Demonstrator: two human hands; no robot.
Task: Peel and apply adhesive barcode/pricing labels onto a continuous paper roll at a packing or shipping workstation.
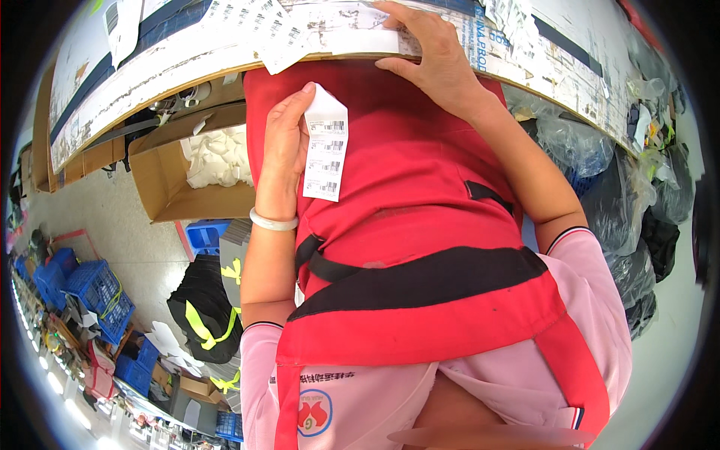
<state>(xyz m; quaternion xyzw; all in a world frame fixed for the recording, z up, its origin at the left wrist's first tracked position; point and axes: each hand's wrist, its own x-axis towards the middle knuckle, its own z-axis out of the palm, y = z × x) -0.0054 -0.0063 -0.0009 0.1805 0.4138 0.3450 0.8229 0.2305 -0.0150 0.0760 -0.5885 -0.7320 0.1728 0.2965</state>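
A strip of white barcode labels (324, 161) hangs from my left hand (283, 139), pinched near its top between thumb and fingers. It lies in front of my red apron (390, 172). My right hand (439, 56) is at the edge of the worktable (330, 22), thumb and fingers spread apart with nothing visible between them. Just left of its fingers, a blank white strip (366, 41) lies along the table edge. More sheets of barcode labels (281, 45) lie on the table to the left, one overhanging the edge.
Below the table at left stands an open cardboard box (161, 176) with crumpled white paper (217, 159). Clear and dark plastic bags (611, 202) are piled at right. Blue crates (101, 296) and a black bundle with yellow ties (201, 307) are on the left.
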